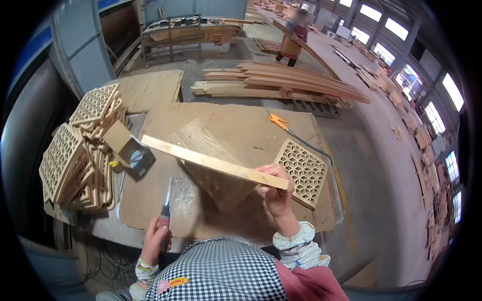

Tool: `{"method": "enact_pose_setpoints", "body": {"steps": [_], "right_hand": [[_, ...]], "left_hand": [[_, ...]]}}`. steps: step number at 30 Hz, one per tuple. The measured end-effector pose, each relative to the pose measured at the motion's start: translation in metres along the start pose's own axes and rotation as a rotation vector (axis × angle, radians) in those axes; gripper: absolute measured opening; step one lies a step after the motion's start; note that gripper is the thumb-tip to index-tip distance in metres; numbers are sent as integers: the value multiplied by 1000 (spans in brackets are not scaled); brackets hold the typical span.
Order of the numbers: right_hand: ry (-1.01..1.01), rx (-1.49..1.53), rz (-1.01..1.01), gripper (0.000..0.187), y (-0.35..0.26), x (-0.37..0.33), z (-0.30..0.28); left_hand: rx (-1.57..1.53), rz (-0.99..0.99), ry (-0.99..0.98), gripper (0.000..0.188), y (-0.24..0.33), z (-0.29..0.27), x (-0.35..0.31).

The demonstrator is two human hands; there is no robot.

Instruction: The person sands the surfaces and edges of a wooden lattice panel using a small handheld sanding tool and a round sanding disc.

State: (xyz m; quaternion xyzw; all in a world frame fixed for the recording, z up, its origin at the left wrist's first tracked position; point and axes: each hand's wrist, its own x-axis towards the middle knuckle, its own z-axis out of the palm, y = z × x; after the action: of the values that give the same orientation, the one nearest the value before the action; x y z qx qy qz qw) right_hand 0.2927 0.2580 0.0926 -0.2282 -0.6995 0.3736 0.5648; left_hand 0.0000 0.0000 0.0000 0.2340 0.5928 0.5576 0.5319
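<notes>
My right hand [277, 193] is closed round the right end of a pale wooden board [211, 159], which is raised above the table with its narrow edge turned up. Beneath and behind it shows a flat wood-grained panel [201, 135]; where the two overlap, I cannot tell their outlines apart. Low at the left, my left hand [155, 240] grips a hand tool [164, 220] with a red and grey handle and a thin metal blade pointing away from me. Right of the board lies a lattice-cut wooden panel [303, 173], close to my right hand.
Stacked lattice panels [65, 160] stand at the left beside an open cardboard box [133, 153]. An orange air blow gun [277, 120] with a green hose lies on the cardboard-covered table [241, 118]. Long timber strips [281, 83] are piled beyond. A person [293, 37] stands farther back.
</notes>
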Motion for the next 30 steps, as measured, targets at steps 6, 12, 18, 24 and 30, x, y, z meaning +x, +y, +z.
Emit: {"method": "enact_pose_setpoints", "body": {"steps": [6, 12, 18, 24, 30], "right_hand": [[-2, -55, -18, 27, -6, -1, -9], [-74, -116, -87, 42, -7, -3, -10], [-68, -129, -71, 36, -9, -6, -14], [-88, -117, -93, 31, -5, -5, -15], [-64, -76, -61, 50, -2, -6, -17]], "left_hand": [[117, -191, 278, 31, -105, -65, 69], [668, 149, 323, 57, -161, -106, 135], [1087, 204, 528, 92, -187, -58, 123], [1095, 251, 629, 90, -199, -57, 103], [1109, 218, 621, 86, -199, -56, 104]]}}
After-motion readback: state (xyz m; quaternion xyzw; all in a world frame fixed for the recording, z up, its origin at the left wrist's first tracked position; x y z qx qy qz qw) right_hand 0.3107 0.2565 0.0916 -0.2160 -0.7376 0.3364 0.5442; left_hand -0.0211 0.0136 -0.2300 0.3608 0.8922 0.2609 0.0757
